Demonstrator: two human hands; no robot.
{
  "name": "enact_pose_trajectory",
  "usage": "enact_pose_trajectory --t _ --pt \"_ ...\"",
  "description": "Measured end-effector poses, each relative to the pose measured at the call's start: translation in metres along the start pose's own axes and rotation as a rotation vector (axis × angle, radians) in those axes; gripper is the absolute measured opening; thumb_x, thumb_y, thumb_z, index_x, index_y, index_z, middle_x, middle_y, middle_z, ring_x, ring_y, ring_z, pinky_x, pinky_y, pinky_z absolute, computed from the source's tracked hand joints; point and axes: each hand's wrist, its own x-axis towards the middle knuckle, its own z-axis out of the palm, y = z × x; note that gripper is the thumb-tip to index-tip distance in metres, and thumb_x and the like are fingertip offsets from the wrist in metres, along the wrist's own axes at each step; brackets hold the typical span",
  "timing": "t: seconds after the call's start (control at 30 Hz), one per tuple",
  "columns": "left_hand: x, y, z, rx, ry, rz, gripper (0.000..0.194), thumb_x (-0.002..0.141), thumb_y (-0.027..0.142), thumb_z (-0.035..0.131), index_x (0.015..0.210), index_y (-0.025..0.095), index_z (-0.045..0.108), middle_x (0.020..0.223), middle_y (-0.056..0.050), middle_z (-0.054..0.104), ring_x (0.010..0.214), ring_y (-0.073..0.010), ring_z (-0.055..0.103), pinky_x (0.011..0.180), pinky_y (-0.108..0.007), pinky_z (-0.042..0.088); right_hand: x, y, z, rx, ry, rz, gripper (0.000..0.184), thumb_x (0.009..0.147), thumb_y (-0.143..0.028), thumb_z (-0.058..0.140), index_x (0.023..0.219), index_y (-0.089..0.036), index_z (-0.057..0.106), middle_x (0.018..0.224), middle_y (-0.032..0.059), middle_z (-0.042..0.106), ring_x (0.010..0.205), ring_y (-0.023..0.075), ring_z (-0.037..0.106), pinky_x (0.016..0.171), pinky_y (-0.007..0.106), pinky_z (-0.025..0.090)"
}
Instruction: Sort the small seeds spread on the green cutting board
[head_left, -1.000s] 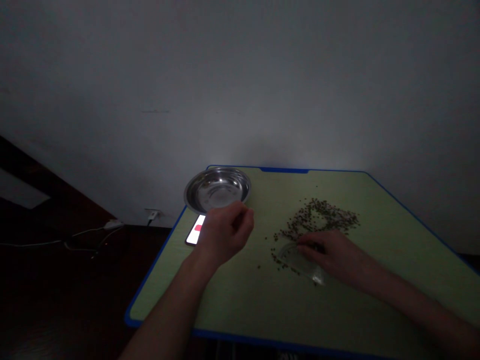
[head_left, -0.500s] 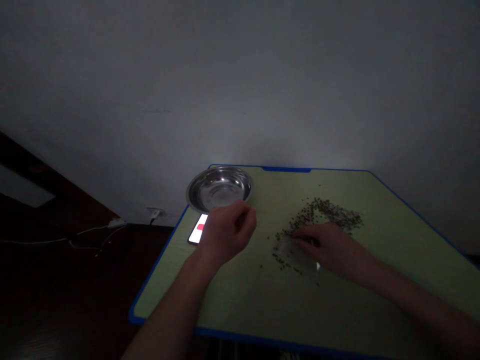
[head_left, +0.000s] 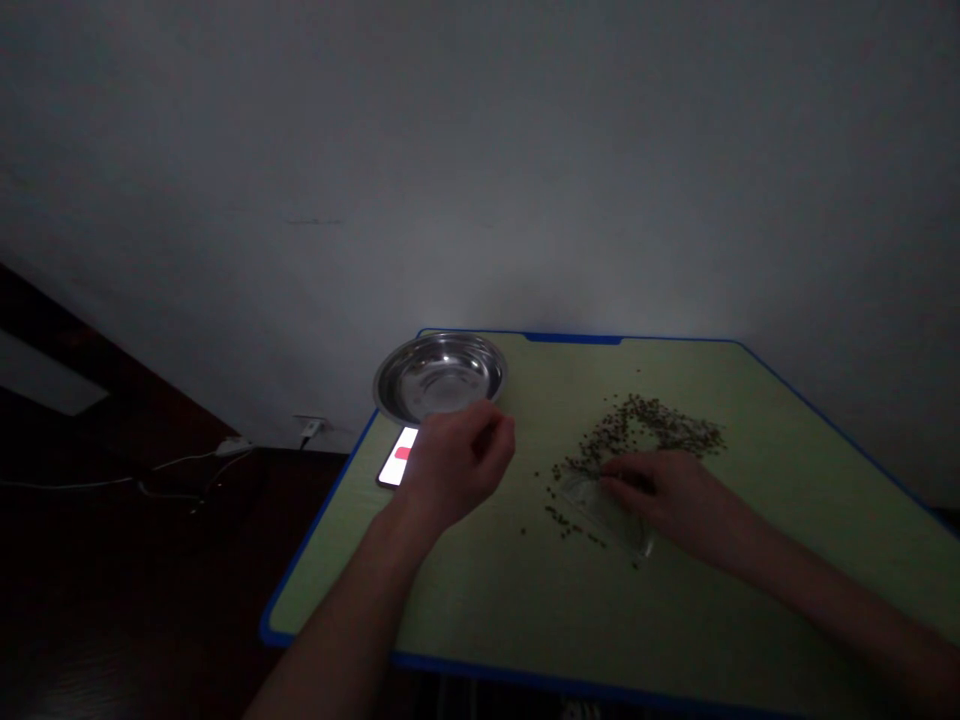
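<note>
My right hand [head_left: 670, 492] pinches the edge of a clear plastic bag [head_left: 609, 512], which lies low over the table among small dark grains. The grains, possibly dried beans or peppercorns [head_left: 679, 430], are scattered in a loose patch beyond and to the left of this hand. My left hand [head_left: 463, 462] is closed with curled fingers, raised in front of a shiny metal basin [head_left: 441, 375]. Whatever its fingers hold, if anything, is hidden. Under its wrist side, a phone [head_left: 396, 460] with a lit screen is partly covered.
The pale green table [head_left: 495, 600] has a blue rim and stands against a grey wall [head_left: 480, 180]. White cables [head_left: 187, 465] run over the dark floor at the left, near a plug in a wall socket [head_left: 310, 428]. The light is dim.
My right hand has shifted slightly to the right, drawing the clear bag with it, and more of the bag shows. My left hand has hardly moved.
</note>
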Motion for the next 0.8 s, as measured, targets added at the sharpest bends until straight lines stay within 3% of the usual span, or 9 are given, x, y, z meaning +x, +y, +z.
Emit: enact_pose_trajectory --t 0.3,0.5,0.8 --pt "0.000 0.000 0.000 0.010 -0.021 -0.009 0.025 0.083 0.022 0.050 0.059 0.017 0.047 0.046 0.007 0.039 0.041 -0.0056 0.036 0.044 -0.021 0.026 0.015 -0.005 0.001 0.002 -0.013 -0.047 0.025 0.088 -0.026 0.048 0.088 -0.019 0.072 0.080 0.0043 0.073 0.068 0.0176 0.064 0.060 0.029 0.043" --pt "0.000 -0.001 0.000 0.019 -0.026 -0.006 0.026 0.083 0.023 0.050 0.058 0.017 0.048 0.046 0.007 0.039 0.041 -0.0056 0.036 0.045 -0.021 0.026 0.024 -0.009 0.000 -0.002 -0.036 -0.172 0.024 0.087 -0.024 0.051 0.094 -0.022 0.074 0.088 0.0039 0.075 0.077 0.0190 0.067 0.069 0.029 0.047" --pt "0.000 0.002 0.000 0.020 -0.044 -0.003 0.026 0.084 0.024 0.050 0.059 0.017 0.048 0.046 0.007 0.040 0.041 -0.0062 0.036 0.044 -0.022 0.025 0.013 -0.003 -0.001 0.035 -0.088 -0.159 0.026 0.088 -0.025 0.048 0.094 -0.023 0.073 0.086 0.0030 0.075 0.074 0.0181 0.066 0.065 0.029 0.046"
